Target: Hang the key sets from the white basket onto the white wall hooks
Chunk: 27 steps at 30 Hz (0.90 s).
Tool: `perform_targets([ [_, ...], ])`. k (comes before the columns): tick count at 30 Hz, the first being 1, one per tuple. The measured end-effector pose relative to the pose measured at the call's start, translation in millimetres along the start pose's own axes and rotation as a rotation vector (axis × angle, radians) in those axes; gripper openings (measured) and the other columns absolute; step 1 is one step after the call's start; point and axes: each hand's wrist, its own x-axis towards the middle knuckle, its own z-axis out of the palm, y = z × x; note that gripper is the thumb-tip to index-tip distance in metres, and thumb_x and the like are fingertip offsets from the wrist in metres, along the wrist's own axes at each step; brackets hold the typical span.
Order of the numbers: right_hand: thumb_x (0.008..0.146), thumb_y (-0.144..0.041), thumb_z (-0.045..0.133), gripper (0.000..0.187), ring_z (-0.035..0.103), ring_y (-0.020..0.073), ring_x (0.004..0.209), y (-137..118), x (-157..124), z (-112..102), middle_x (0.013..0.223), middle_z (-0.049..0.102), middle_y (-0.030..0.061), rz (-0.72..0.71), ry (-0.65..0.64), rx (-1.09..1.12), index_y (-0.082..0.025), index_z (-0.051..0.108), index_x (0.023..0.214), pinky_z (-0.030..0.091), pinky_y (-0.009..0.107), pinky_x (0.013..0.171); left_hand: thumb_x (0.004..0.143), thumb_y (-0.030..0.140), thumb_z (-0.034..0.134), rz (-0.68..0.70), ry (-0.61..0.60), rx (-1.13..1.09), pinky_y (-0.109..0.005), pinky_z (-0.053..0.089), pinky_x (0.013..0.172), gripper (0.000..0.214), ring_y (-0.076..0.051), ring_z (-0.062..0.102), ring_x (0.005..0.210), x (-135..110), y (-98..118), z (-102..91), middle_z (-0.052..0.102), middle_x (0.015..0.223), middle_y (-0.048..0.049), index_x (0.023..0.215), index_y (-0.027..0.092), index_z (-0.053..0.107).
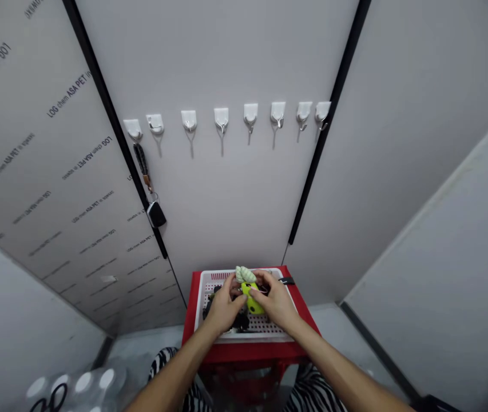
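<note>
Pale walls [226, 200] with black strips [347, 60] fill the head view, and across the middle one runs a row of eight white hooks [250, 110], the leftmost carrying a black key [157, 214] on a dark strap [141, 160]. Below, a white basket [252, 338] sits on a red stand [248, 353], dark items [241, 322] lying inside it. Over the basket, the left hand [223, 308] and the right hand [277, 303] grip a yellow fob [255, 306] between thumbs and fingers, a pale green braid [245, 274] at its top, while scissors [58, 396] and bottles [83, 382] show at lower left.
</note>
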Motion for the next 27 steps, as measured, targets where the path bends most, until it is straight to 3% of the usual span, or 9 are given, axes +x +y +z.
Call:
perform_targets([
  [4, 0.063, -0.024, 0.047, 0.029, 0.05, 0.0123, 0.068, -9.7, 0.2, 6.6, 0.077, 0.055, 0.0038, 0.106, -0.029, 0.32, -0.015, 0.043, 0.091, 0.04, 0.025, 0.063, 0.057, 0.018, 0.054, -0.036, -0.093, -0.263, -0.026, 0.038, 0.067, 0.032, -0.013, 0.052, 0.071, -1.6, 7.2, -0.8, 0.056, 0.081, -0.0052, 0.088, 0.014, 0.046],
  [8, 0.063, -0.022, 0.047, 0.027, 0.05, 0.0128, 0.078, -22.7, -0.2, 12.0, 0.087, 0.055, 0.0047, 0.026, -0.134, 0.356, -0.016, 0.045, 0.09, 0.038, 0.026, 0.071, 0.054, 0.019, 0.058, -0.084, -0.036, -0.441, -0.024, 0.039, 0.062, 0.03, -0.013, 0.053, 0.066, -3.3, 12.5, -5.8, 0.058, 0.074, -0.0037, 0.082, 0.013, 0.049],
  [10, 0.063, -0.022, 0.047, 0.026, 0.049, 0.0133, 0.083, -25.0, 0.7, 8.7, 0.089, 0.054, 0.0048, -0.013, -0.13, 0.251, -0.016, 0.048, 0.089, 0.036, 0.027, 0.075, 0.054, 0.018, 0.058, -0.099, 0.001, -0.522, -0.023, 0.039, 0.06, 0.029, -0.012, 0.053, 0.063, -3.1, 13.9, -8.8, 0.058, 0.071, -0.0024, 0.082, 0.014, 0.05],
  [14, 0.067, -0.027, 0.04, 0.023, 0.051, 0.0139, 0.074, -13.1, -1.5, -8.7, 0.082, 0.057, 0.0059, 0.046, 0.056, -0.062, -0.014, 0.052, 0.082, 0.037, 0.025, 0.068, 0.059, 0.021, 0.052, -0.154, 0.15, -0.678, -0.022, 0.039, 0.056, 0.018, -0.011, 0.053, 0.055, -0.5, 16.5, -14.2, 0.057, 0.062, -0.0012, 0.075, 0.013, 0.051],
  [17, 0.069, -0.029, 0.035, 0.027, 0.052, 0.0141, 0.06, -0.2, -9.1, -18.3, 0.065, 0.058, 0.0041, 0.117, -0.078, -0.344, -0.016, 0.053, 0.085, 0.037, 0.025, 0.058, 0.063, 0.02, 0.046, -0.215, 0.206, -0.776, -0.022, 0.039, 0.055, 0.011, -0.01, 0.052, 0.052, 0.5, 20.7, -16.0, 0.054, 0.055, -0.0001, 0.069, 0.013, 0.051],
  [21, 0.069, -0.027, 0.035, 0.037, 0.053, 0.0182, 0.07, 1.0, -12.4, -16.5, 0.074, 0.059, 0.0065, 0.136, -0.232, -0.691, -0.02, 0.042, 0.105, 0.034, 0.026, 0.058, 0.066, 0.021, 0.043, -0.231, 0.191, -0.842, -0.02, 0.039, 0.054, 0.012, -0.009, 0.051, 0.051, -2.1, 27.1, -14.0, 0.052, 0.051, 0.0008, 0.069, 0.013, 0.052],
  [27, 0.07, -0.044, 0.027, 0.04, 0.052, 0.0191, 0.072, -8.2, -1.1, -4.3, 0.078, 0.059, 0.0098, 0.165, -0.415, -0.78, -0.018, 0.054, 0.084, 0.031, 0.025, 0.055, 0.066, 0.028, 0.043, -0.251, 0.166, -0.854, -0.018, 0.035, 0.044, 0.018, -0.007, 0.043, 0.04, -7.0, 29.9, -12.2, 0.045, 0.043, 0.002, 0.062, 0.012, 0.051],
])
